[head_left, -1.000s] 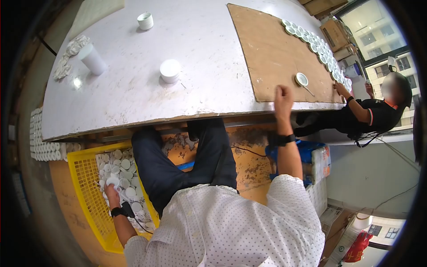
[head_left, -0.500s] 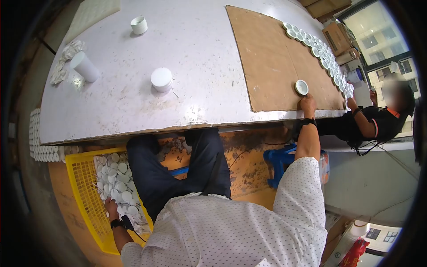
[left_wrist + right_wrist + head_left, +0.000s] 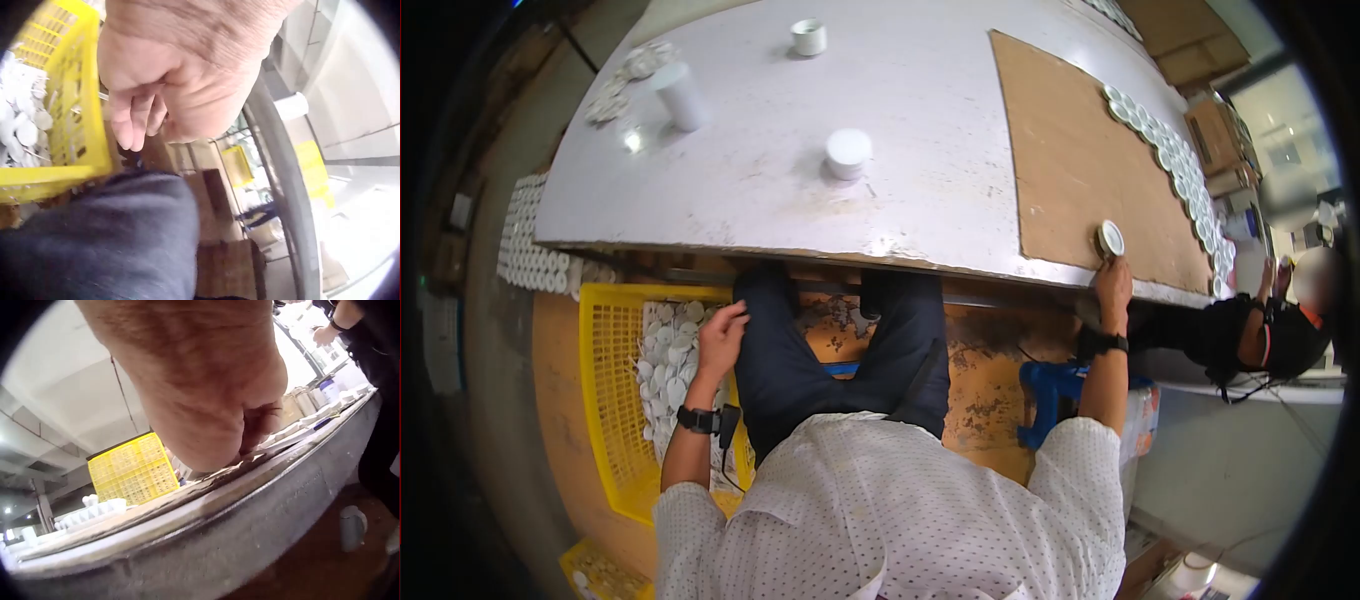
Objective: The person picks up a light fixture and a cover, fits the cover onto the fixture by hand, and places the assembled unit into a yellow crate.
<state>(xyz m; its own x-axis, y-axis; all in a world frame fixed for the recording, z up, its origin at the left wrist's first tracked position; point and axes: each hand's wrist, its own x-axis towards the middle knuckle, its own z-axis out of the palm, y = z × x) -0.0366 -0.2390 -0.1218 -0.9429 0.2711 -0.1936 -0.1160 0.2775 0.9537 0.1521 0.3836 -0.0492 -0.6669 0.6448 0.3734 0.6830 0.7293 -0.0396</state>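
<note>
The small white round dish [image 3: 1111,238] stands tilted over the brown cardboard sheet [image 3: 1080,170], directly beyond the fingertips of the right hand [image 3: 1114,292], much the nearer hand; the curled right fingers appear to pinch its near side, hiding any handle and so its long axis. The left hand [image 3: 718,340] hangs loosely curled, nothing visible in its fingers — beside the dark-trousered thigh [image 3: 785,345] and the yellow slatted plastic basket [image 3: 612,375], which contains heaped white flat discs [image 3: 662,375].

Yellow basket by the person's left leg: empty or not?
Not empty: the yellow basket holds heaped white discs, visible in the head and left wrist views.
</note>
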